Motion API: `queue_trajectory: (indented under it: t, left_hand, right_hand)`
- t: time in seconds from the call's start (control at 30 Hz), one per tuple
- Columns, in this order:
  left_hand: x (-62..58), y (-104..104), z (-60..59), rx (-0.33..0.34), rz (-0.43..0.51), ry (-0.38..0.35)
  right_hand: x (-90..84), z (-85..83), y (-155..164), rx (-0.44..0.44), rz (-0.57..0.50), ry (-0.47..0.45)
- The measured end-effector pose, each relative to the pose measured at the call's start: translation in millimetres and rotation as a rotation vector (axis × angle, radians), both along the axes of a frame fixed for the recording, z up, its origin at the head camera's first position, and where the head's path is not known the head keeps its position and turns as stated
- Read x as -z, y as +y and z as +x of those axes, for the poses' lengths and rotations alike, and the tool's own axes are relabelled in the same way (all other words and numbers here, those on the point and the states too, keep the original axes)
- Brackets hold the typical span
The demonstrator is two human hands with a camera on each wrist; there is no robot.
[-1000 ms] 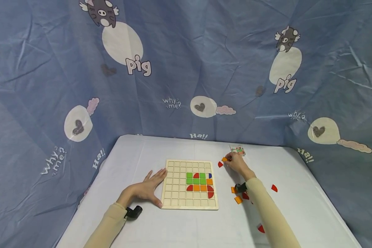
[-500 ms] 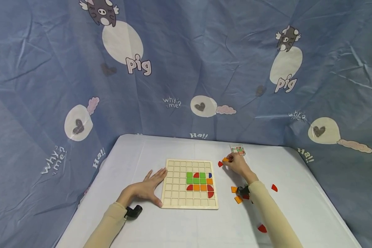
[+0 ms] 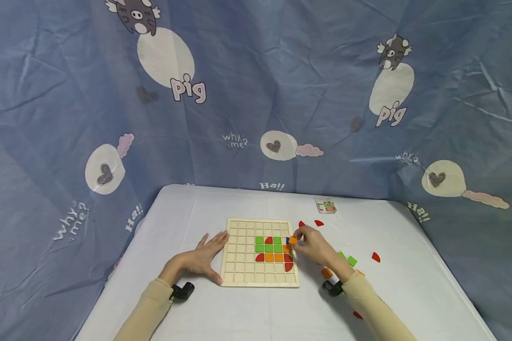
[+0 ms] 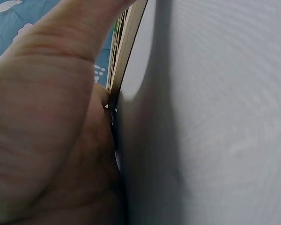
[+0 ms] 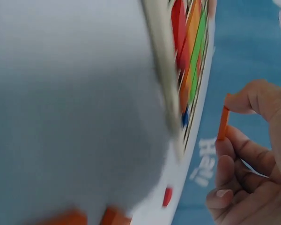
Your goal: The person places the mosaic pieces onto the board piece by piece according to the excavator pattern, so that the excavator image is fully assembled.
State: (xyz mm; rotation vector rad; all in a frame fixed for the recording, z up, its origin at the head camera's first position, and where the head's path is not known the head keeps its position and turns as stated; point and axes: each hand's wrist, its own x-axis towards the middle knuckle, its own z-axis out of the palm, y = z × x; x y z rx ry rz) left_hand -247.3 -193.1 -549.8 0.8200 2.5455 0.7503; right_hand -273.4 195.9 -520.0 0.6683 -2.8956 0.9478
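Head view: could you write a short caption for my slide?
Right hand holds an orange tile at the board edge; left hand steadies it.

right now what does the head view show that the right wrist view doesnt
Only the head view shows the left hand resting flat against the board's left edge, the small card, and the loose green pieces. Only the right wrist view shows the orange tile edge-on between the fingertips. Both show the right hand pinching that tile beside the wooden grid board.
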Motion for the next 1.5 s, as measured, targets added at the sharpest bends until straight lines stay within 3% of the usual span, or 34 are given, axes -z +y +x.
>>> queue_trajectory:
  t: [0.2,0.37,0.57,0.93,1.23,1.5]
  left_hand:
    - [-2.1,-1.0,1.1,0.009,0.017,0.011]
    - [-2.0,-0.9,1.5,0.014,0.020,0.012]
    - [-0.4,-0.9,-0.2,0.013,0.008,0.012]
    - [2.9,-1.1,-3.1,0.000,-0.002,0.010]
    - [1.1,-0.3,-2.1,-0.004,0.006,0.003]
    - [0.0,0.1,-0.8,-0.002,0.003,0.006]
  right_hand:
    - [2.3,26.4,-20.4,-0.108,0.030,0.017]
    - [12.3,38.7,-28.7,-0.194,0.105,0.028]
    - [18.0,42.4,-30.8,-0.208,0.159,-0.014]
    - [10.1,41.9,-30.2,-0.292,0.135,-0.041]
    - [9.1,45.0,-29.8,-0.265,0.115,-0.077]
    - [0.5,43.3,-5.1,-0.175,0.000,-0.116]
